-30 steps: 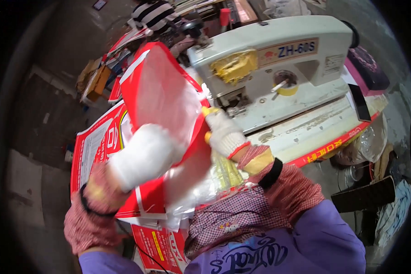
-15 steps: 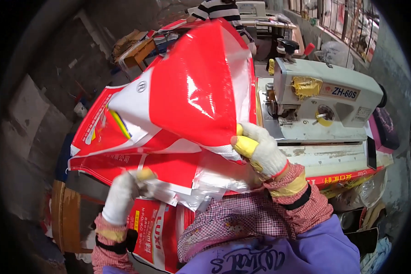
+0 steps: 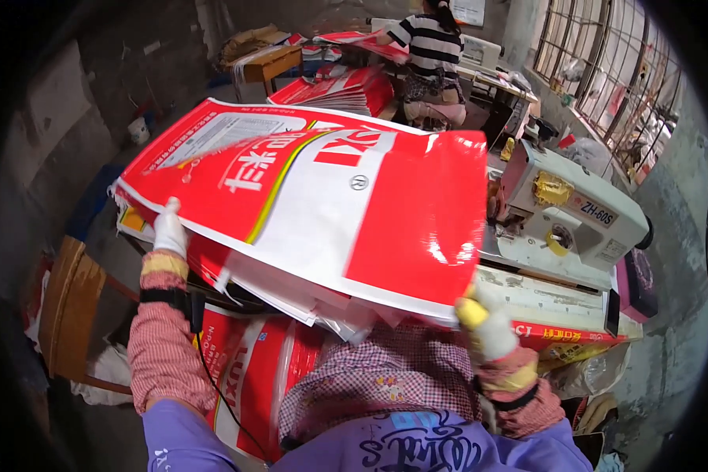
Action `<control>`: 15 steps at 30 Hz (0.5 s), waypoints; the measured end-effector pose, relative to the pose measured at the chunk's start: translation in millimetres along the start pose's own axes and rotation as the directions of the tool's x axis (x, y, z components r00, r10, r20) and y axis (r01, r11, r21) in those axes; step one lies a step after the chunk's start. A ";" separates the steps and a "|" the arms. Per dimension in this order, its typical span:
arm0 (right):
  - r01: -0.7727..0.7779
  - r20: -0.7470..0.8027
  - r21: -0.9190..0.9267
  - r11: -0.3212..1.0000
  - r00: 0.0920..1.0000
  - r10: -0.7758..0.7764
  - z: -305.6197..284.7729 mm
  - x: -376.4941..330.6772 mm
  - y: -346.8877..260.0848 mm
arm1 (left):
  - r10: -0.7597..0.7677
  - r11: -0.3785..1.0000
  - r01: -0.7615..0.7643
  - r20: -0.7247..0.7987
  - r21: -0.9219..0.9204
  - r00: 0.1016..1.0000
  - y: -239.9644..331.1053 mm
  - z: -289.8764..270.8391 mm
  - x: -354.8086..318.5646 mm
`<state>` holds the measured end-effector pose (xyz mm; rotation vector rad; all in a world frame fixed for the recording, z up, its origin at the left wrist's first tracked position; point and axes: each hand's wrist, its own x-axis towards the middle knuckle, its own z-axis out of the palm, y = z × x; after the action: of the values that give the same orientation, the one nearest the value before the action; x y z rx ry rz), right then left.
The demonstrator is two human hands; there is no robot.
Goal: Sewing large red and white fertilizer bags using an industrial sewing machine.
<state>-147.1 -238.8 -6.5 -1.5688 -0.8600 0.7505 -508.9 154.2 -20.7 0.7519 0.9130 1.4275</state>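
Note:
A large red-and-white printed sack (image 3: pixel 307 212) is spread flat in front of me, slightly tilted, with a yellow-green curved stripe across it. My right hand (image 3: pixel 492 326), in a white glove with yellow fingertips, pinches the near right corner of this sack. My left hand (image 3: pixel 171 230), gloved too, grips its near left edge, with some fingers hidden beneath. Under the sack, other sacks and loose clear plastic liner (image 3: pixel 354 326) stick out toward my checked apron.
To the right stands a pale sewing machine (image 3: pixel 578 208) on its table. More red sacks (image 3: pixel 248 377) lie by my lap. A stack of sacks (image 3: pixel 346 93) stands ahead, near a person in a striped top (image 3: pixel 429 47). A wooden chair (image 3: pixel 75 315) is at the left.
The sack was folded and raised in my right hand; now it lies spread out. My left hand has moved up and forward onto its edge, and my right hand has moved right and nearer.

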 end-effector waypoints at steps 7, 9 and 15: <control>0.242 0.626 -0.408 0.880 0.776 0.076 134.6 3.8 1.5 | -0.294 0.952 0.299 0.477 0.067 0.828 -57.2 18.4 -162.5; 0.246 0.711 -0.323 0.914 0.701 0.063 155.7 9.0 9.9 | -0.479 0.875 0.463 0.391 0.141 0.786 -85.0 14.2 -217.0; -0.641 0.817 0.458 0.615 0.576 -0.008 88.0 44.2 45.2 | -0.391 0.901 0.237 0.444 0.363 0.806 -46.9 -4.1 -220.9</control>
<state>-191.9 -159.7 -65.5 -0.6071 -0.6514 1.9056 -474.6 -67.4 -47.4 1.0789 0.7876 0.7393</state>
